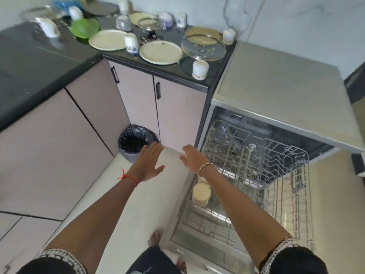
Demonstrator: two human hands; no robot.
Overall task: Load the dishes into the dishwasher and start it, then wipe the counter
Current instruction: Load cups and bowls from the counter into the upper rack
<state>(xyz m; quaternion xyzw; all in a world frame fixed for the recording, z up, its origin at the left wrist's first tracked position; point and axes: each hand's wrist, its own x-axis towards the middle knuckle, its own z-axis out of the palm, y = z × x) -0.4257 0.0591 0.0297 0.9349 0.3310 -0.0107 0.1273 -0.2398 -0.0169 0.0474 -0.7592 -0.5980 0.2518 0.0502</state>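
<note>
The dishwasher (276, 91) stands open at the right, with its wire rack (256, 175) pulled out. One cream cup (201, 194) lies in the rack's near left part. Dirty dishes crowd the black counter (49, 60): cream plates (161, 52), a glass lid (203, 47), a green plate (85, 27), white cups (200, 69) and glass bowls. My left hand (150, 161) is spread flat over a white panel (126, 204) left of the rack. My right hand (193, 157) is open at that panel's far edge, beside the rack. Neither hand holds anything.
A small bin with a black liner (134, 141) stands in the corner just beyond my left hand. Beige cabinet doors (177, 107) with dark handles run under the counter. My feet (156, 238) show on the pale floor beside the dishwasher door.
</note>
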